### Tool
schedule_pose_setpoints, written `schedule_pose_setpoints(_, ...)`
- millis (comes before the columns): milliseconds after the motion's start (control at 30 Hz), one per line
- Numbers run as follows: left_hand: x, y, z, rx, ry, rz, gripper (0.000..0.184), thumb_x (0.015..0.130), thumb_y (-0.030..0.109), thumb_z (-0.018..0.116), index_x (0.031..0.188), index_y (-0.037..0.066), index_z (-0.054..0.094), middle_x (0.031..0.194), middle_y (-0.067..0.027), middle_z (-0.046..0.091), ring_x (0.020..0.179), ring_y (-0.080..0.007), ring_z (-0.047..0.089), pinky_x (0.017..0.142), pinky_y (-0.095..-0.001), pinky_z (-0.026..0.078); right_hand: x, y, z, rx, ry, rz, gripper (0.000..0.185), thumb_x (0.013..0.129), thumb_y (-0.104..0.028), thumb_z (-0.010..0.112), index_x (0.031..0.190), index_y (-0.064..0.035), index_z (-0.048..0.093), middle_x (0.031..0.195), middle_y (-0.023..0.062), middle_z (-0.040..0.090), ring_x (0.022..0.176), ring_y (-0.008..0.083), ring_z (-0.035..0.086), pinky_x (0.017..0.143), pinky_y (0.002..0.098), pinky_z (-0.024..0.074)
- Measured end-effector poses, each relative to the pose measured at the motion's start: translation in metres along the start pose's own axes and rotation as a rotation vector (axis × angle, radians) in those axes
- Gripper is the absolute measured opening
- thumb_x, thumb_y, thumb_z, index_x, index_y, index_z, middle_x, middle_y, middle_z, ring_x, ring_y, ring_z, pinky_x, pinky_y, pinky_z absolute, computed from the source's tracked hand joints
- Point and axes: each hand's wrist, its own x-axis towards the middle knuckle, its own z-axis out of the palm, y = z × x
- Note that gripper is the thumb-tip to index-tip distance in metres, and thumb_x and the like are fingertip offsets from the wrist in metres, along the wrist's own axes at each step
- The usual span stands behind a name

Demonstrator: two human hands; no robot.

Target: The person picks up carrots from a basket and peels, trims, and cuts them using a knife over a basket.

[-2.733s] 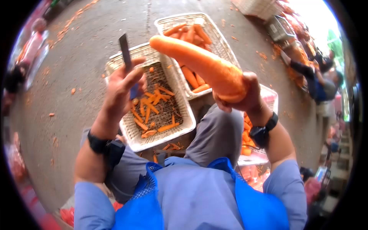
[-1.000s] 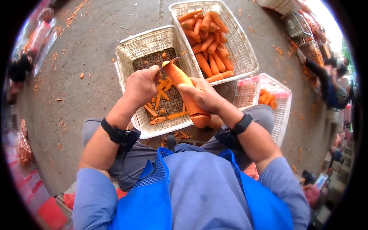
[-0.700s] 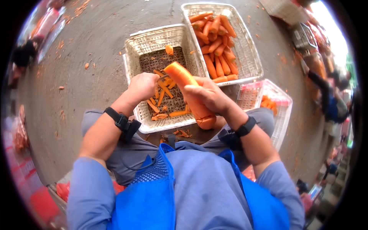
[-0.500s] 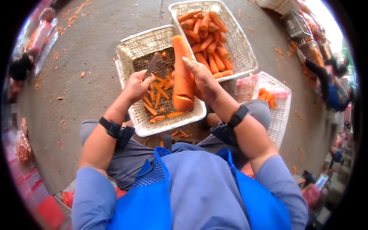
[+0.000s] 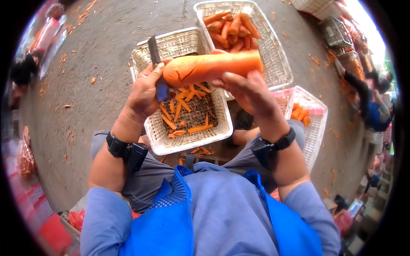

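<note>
A big, thick carrot [image 5: 213, 67] lies crosswise in the air above the baskets, its cracked end to the left. My left hand [image 5: 144, 91] is closed on a knife [image 5: 153, 50]; its dark blade points up and away, and a blue part shows below the fingers. The left thumb is against or very near the carrot's cracked end. My right hand [image 5: 253, 94] holds the carrot from the near side toward its right end, partly blurred, with some fingers hidden. Below, a white basket [image 5: 188, 147] contains carrot strips [image 5: 181, 102] and dark scraps.
Behind stands a second white basket [image 5: 277, 55] with many whole carrots [image 5: 235, 30]. To the right, another crate [image 5: 316, 128] holds cut carrot pieces [image 5: 300, 114]. Peelings are scattered over the concrete floor [image 5: 102, 51]. Other people and crates are at the right edge.
The carrot has swung from upright to crosswise, its cracked end now at the left hand. The left hand has turned the knife more upright, and the right hand has moved slightly right and down.
</note>
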Motion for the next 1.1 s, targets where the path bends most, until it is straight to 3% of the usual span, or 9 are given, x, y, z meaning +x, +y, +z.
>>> schedule_pose_setpoints(233,-0.013,0.009,-0.006,0.177,0.085,0.077,0.028,0.107,0.025,0.047,0.121,0.008,0.064,0.100,-0.0044,0.069,0.076,-0.0115,0.065,0.061,-0.0270,0.056,-0.019,0.006,-0.009,0.248,-0.330,0.214,0.113,0.069,-0.048,0.086,0.152,0.0036,0.029,0.135,0.0187,0.056,0.120,0.0256,0.061,0.095,0.0358,0.0522)
schedule_pose_setpoints(333,-0.020,0.012,0.011,0.501,0.064,0.239,0.024,0.106,0.021,0.051,0.117,0.006,0.066,0.097,-0.0038,0.068,0.074,-0.0086,0.062,0.063,-0.0231,0.053,-0.015,0.014,0.009,0.031,-0.277,0.379,0.107,0.071,-0.043,0.088,0.151,0.0025,0.033,0.125,0.0148,0.061,0.110,0.0188,0.061,0.093,0.0328,0.0515)
schedule_pose_setpoints(433,-0.031,-0.002,0.029,0.739,-0.080,0.378,0.020,0.104,0.015,0.054,0.115,0.003,0.066,0.093,-0.0032,0.067,0.075,-0.0084,0.060,0.068,-0.0221,0.050,-0.013,0.037,0.021,-0.488,-0.081,0.287,0.084,0.073,-0.041,0.089,0.136,0.0021,0.052,0.116,0.0108,0.066,0.103,0.0137,0.063,0.088,0.0296,0.0521)
schedule_pose_setpoints(467,-0.034,-0.007,0.034,0.831,-0.116,0.508,0.018,0.102,0.011,0.056,0.115,0.000,0.065,0.089,-0.0033,0.066,0.078,-0.0094,0.060,0.072,-0.0233,0.049,-0.014,0.043,0.022,-0.495,-0.052,0.276,0.079,0.073,-0.040,0.089,0.131,0.0018,0.056,0.113,0.0099,0.068,0.101,0.0133,0.064,0.087,0.0297,0.0525)
schedule_pose_setpoints(633,-0.036,0.000,0.019,0.800,-0.091,0.443,0.017,0.101,0.008,0.057,0.112,-0.001,0.066,0.086,-0.0066,0.067,0.079,-0.0125,0.062,0.073,-0.0260,0.051,-0.014,0.047,0.016,-0.507,0.024,0.167,0.057,0.073,-0.037,0.089,0.112,-0.0002,0.069,0.099,0.0066,0.073,0.091,0.0118,0.067,0.083,0.0296,0.0541)
schedule_pose_setpoints(700,-0.042,0.006,0.019,0.886,-0.102,0.427,0.015,0.100,0.007,0.058,0.110,-0.001,0.066,0.085,-0.0072,0.067,0.078,-0.0125,0.062,0.072,-0.0264,0.051,-0.014,0.041,0.018,-0.462,0.030,0.161,0.053,0.075,-0.035,0.088,0.111,-0.0008,0.070,0.096,0.0062,0.073,0.087,0.0104,0.067,0.079,0.0287,0.0547)
schedule_pose_setpoints(867,-0.041,-0.002,0.021,1.112,-0.145,0.653,0.013,0.091,0.003,0.066,0.104,0.003,0.069,0.093,-0.0167,0.070,0.083,-0.0321,0.070,0.070,-0.0356,0.055,-0.009,0.039,0.017,-0.496,0.056,0.155,0.049,0.078,-0.034,0.083,0.111,-0.0005,0.069,0.092,0.0055,0.072,0.083,0.0093,0.066,0.075,0.0279,0.0551)
schedule_pose_setpoints(967,-0.042,0.003,0.024,1.205,-0.158,0.660,0.017,0.092,-0.001,0.063,0.109,0.001,0.068,0.093,-0.0155,0.070,0.083,-0.0285,0.070,0.074,-0.0330,0.054,-0.009,0.044,0.016,-0.438,0.097,0.156,0.047,0.080,-0.036,0.081,0.110,-0.0011,0.069,0.089,0.0053,0.071,0.081,0.0093,0.066,0.073,0.0278,0.0549)
schedule_pose_setpoints(1100,-0.041,0.001,0.029,1.381,-0.122,0.639,0.017,0.091,0.002,0.063,0.107,0.003,0.067,0.093,-0.0172,0.069,0.086,-0.0350,0.069,0.073,-0.0378,0.055,-0.010,0.034,0.016,-0.379,0.088,0.274,0.047,0.081,-0.037,0.080,0.110,-0.0021,0.069,0.088,0.0050,0.070,0.079,0.0096,0.065,0.071,0.0280,0.0545)
